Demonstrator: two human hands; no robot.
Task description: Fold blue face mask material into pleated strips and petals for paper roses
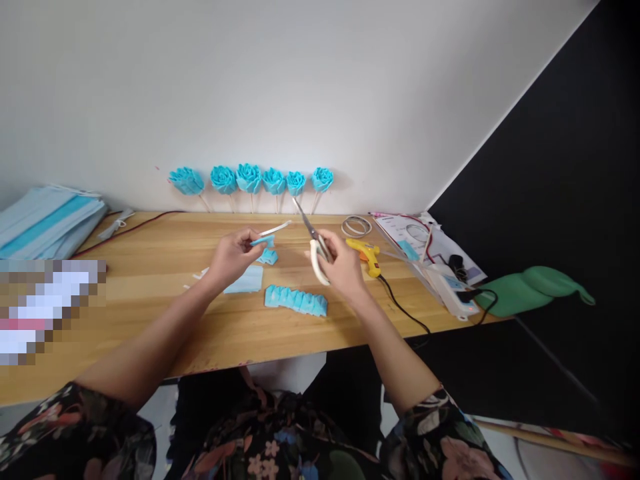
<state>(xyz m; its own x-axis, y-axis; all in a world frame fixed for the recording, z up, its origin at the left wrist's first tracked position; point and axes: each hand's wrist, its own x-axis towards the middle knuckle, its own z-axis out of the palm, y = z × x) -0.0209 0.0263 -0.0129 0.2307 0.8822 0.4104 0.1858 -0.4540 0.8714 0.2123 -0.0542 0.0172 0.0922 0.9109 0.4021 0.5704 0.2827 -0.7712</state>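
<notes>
My left hand (pixel 235 255) pinches a small piece of light blue fabric (pixel 264 241), with a white strip (pixel 277 229) sticking out from it to the right. White-handled scissors (pixel 317 248) are gripped in my right hand (pixel 343 264), their blades pointing up and away toward the wall. Just below the left fingers lies a small folded blue piece (pixel 268 257). A flat pale blue sheet (pixel 245 280) rests by my left wrist. Nearer to me is a pleated blue strip (pixel 296 301), between my two forearms.
Several blue fabric roses (pixel 249 179) on sticks lean against the wall. Blue face masks (pixel 53 217) are stacked at the left. To the right are a tape roll (pixel 357 227), a yellow glue gun (pixel 368 257) with a trailing cord, a power strip (pixel 453 291) and a green pouch (pixel 530 291).
</notes>
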